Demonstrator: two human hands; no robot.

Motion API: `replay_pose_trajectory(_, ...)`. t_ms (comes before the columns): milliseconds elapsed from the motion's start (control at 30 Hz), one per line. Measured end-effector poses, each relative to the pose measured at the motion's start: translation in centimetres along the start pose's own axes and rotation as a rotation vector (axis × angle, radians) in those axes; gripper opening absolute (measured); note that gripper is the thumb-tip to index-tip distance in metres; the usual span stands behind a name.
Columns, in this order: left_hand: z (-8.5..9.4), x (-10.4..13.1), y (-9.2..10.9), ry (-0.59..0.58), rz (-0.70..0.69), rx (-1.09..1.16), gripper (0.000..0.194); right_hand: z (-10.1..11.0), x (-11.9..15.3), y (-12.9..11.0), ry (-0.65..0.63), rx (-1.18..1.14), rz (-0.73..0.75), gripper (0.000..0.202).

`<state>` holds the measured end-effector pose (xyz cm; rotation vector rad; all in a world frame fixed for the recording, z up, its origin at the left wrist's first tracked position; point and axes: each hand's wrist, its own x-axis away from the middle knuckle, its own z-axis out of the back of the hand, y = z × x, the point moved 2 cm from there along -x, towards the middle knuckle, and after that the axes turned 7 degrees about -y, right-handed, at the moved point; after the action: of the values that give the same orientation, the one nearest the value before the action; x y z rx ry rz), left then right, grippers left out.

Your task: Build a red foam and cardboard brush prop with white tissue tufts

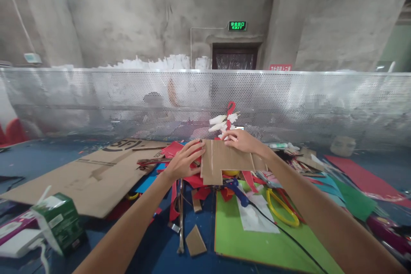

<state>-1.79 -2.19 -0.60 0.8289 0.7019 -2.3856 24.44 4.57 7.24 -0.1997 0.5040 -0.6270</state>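
An irregular cut piece of brown cardboard (212,162) is held up over the cluttered middle of the table. My left hand (186,158) is closed on its left edge, fingers toward the upper corner. At its top edge, my right hand (240,140) pinches the cardboard, with the thumb partly hidden. Just below the piece lies a blue glue gun (242,197) with a black cord, its front end partly covered. Behind my right hand stands a red strip with white petal-like pieces (221,123).
A large cardboard sheet (105,180) lies on the left, a green box (56,218) in front of it. A green board (231,239) carries white paper and a yellow loop (279,212). Coloured sheets (356,192) spread right. A perforated metal screen (128,94) borders the back.
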Motion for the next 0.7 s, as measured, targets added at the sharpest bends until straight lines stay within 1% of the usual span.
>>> replay_pose_trajectory(33,0.0,0.0,0.0,0.003,-0.006,-0.001,0.063,0.1,0.4,-0.4,0.05,-0.011,-0.007,0.023)
replay_pose_trajectory(100,-0.1,-0.1,0.0,0.01,-0.015,-0.007,0.062,0.3,1.4,-1.6,0.195,-0.077,0.007,0.029)
replay_pose_trajectory(133,-0.1,-0.1,0.0,0.011,-0.015,-0.009,0.062,0.4,1.9,-2.3,0.273,-0.123,0.028,0.028)
replay_pose_trajectory(167,-0.2,0.0,0.0,0.012,-0.01,-0.01,0.061,0.3,2.5,-3.1,0.318,-0.18,0.053,0.026)
replay_pose_trajectory(200,-0.2,0.0,0.0,0.011,-0.004,-0.009,0.061,0.0,3.1,-3.9,0.315,-0.249,0.089,0.026)
replay_pose_trajectory(267,-0.2,0.0,0.0,0.005,0.003,-0.005,0.06,-0.9,3.9,-5.5,0.201,-0.384,0.161,0.034)
replay_pose_trajectory(300,-0.2,0.0,0.0,0.002,0.003,0.0,0.06,-1.5,4.2,-6.1,0.138,-0.429,0.173,0.037)
replay_pose_trajectory(367,-0.2,0.0,-0.1,0.0,0.002,0.009,0.062,-2.8,4.6,-7.2,0.064,-0.448,0.148,0.035)
replay_pose_trajectory(467,-0.2,0.0,-0.1,0.0,0.006,0.019,0.064,-4.4,4.6,-8.0,0.059,-0.34,0.1,0.025)
replay_pose_trajectory(533,-0.2,0.0,-0.1,0.005,0.007,0.02,0.065,-5.1,4.4,-8.2,0.075,-0.265,0.093,0.023)
replay_pose_trajectory(700,-0.3,0.1,-0.1,0.012,-0.011,0.019,0.064,-5.2,4.2,-8.3,0.097,-0.225,0.107,0.024)
